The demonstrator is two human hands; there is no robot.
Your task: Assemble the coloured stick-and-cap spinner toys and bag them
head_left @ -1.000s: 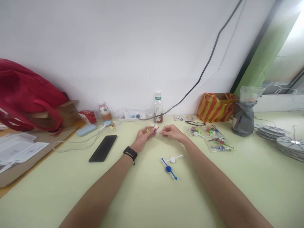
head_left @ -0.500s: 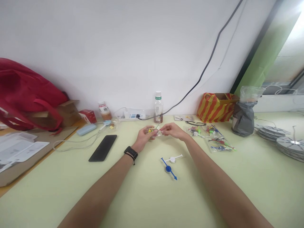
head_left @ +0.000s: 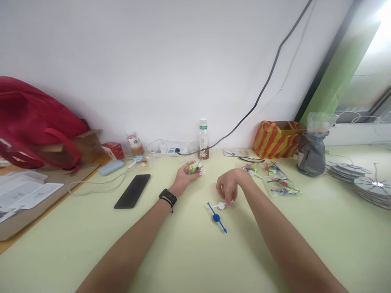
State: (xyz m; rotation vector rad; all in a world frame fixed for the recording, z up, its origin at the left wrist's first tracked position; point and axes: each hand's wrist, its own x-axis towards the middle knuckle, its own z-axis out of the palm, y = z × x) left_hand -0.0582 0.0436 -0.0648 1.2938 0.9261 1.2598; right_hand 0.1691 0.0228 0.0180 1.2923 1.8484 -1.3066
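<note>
My left hand [head_left: 183, 179] is closed around a small clear plastic bag [head_left: 195, 169] with yellow, green and red plastic pieces in it. A thin dark piece sticks up from the bag. Lower and to the right, my right hand [head_left: 228, 185] reaches down with curled fingers. Its fingertips are at the right arm of a white plastic spinner arrow [head_left: 221, 206] on the table and partly cover it. Just below lies a blue spinner arrow [head_left: 216, 218], its tip pointing down and to the right, untouched.
Several filled clear bags [head_left: 281, 183] lie right of my right hand. A black phone [head_left: 132, 191] rests to the left. Toward the wall are a drink bottle [head_left: 203, 140], glasses [head_left: 247, 159] and a striped bag [head_left: 275, 140]. Stacked grey discs [head_left: 372, 187] sit far right.
My right hand has left the plastic bag and come down toward me to the white spinner arrow. My left hand stays in place with the bag.
</note>
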